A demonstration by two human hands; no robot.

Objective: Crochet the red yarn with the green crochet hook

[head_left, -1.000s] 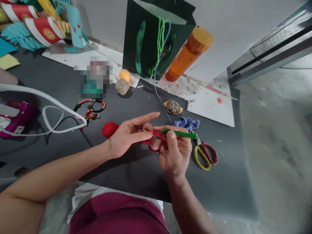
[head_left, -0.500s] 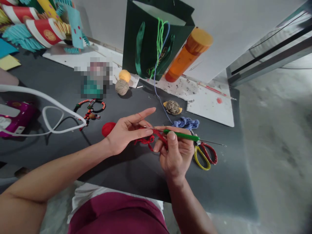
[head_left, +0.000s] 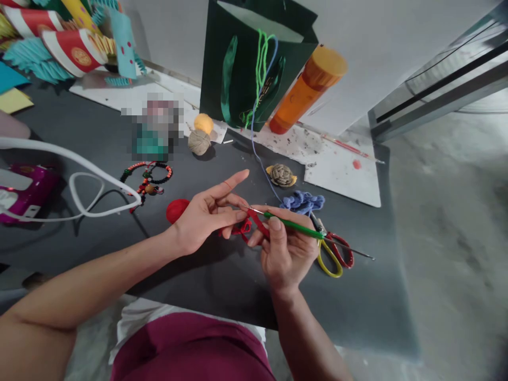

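My right hand (head_left: 288, 248) is closed around a crochet hook (head_left: 296, 224) with a green handle; one metal end points at my left fingertips, the other sticks out to the right. Between the hands runs a strip of red crochet work (head_left: 257, 223), with loose red yarn looping below it. My left hand (head_left: 208, 214) pinches the work between thumb and fingers, its index finger stretched out with a red strand round it. A ball of red yarn (head_left: 177, 210) lies behind the left wrist. Scissors (head_left: 335, 254) with red and yellow handles rest beside the right hand.
Beyond my hands lie blue crochet work (head_left: 302, 201), a brown crocheted rosette (head_left: 282, 175) and small yarn balls (head_left: 199, 142). A dark green paper bag (head_left: 246, 69) and an orange bottle (head_left: 307, 90) stand against the wall. A white cable (head_left: 79, 156) loops at left.
The hook has tilted, its right end dropping lower and its left tip shifting slightly right. My left index finger has risen a little.
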